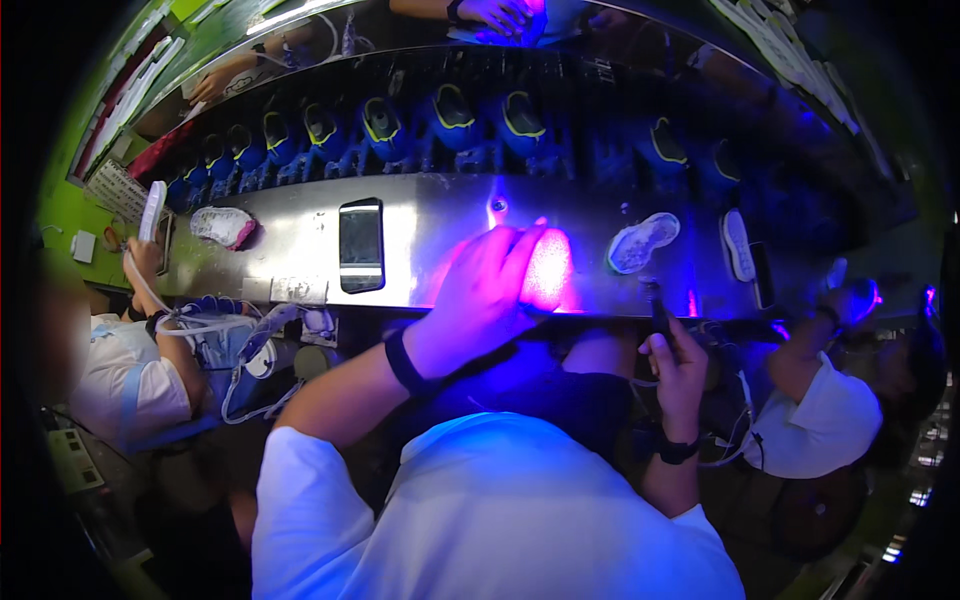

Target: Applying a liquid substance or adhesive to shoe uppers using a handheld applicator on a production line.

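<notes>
Left hand (485, 280): we hold a glaring, pink-lit piece (548, 270) near the front edge of the counter (420, 215); a steady hold seems wise.
Right hand (680, 365): we grip a slim dark tool (657, 308); light pressure should help control.
Pale sole (643, 245): it lies beyond the tool.
Glare: it hides surface detail, so tilting the piece may help.
</notes>
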Tool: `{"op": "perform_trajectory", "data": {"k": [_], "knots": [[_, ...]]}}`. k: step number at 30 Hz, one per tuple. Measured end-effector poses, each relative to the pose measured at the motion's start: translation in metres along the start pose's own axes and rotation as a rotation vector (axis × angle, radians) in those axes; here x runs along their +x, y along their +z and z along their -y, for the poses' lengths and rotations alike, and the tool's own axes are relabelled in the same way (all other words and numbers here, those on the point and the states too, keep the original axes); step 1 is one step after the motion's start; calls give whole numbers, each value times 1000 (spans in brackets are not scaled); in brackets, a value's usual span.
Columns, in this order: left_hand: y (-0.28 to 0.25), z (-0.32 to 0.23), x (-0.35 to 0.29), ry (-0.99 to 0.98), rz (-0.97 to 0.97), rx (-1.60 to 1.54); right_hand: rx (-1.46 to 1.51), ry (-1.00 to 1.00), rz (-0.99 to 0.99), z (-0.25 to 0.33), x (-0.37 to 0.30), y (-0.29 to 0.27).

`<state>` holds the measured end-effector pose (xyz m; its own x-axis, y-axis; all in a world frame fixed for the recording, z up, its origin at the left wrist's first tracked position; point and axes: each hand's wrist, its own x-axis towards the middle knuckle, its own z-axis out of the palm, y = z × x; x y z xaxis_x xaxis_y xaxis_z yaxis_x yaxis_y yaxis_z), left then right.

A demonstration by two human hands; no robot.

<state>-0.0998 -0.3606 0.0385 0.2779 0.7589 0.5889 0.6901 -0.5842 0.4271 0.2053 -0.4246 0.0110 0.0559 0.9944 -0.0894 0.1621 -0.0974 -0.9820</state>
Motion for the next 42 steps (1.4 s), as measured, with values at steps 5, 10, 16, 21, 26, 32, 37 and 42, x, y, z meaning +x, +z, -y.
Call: {"op": "perform_trajectory", "data": {"k": [5, 10, 16, 21, 26, 32, 37, 42], "knots": [[2, -30, -79, -87, 44, -82, -131, -71, 130, -10, 17, 20], [9, -33, -114, 1, 155, 11, -362, -229, 282, -15, 44, 56], [7, -24, -125, 17, 213, -14, -227, -45, 271, -42, 60, 80], [3, -19, -127, 25, 274, -10, -190, -115, 377, -58, 41, 69], [4, -17, -127, 53, 298, -27, -182, -25, 400, -45, 34, 69], [1, -17, -124, 76, 306, 11, -91, 106, 476, -40, -18, 47], [1, -35, -112, 50, 312, 10, -48, 137, 434, -37, -13, 35], [7, -49, -102, 22, 296, 74, 14, 163, 513, -20, -15, 19]]}}
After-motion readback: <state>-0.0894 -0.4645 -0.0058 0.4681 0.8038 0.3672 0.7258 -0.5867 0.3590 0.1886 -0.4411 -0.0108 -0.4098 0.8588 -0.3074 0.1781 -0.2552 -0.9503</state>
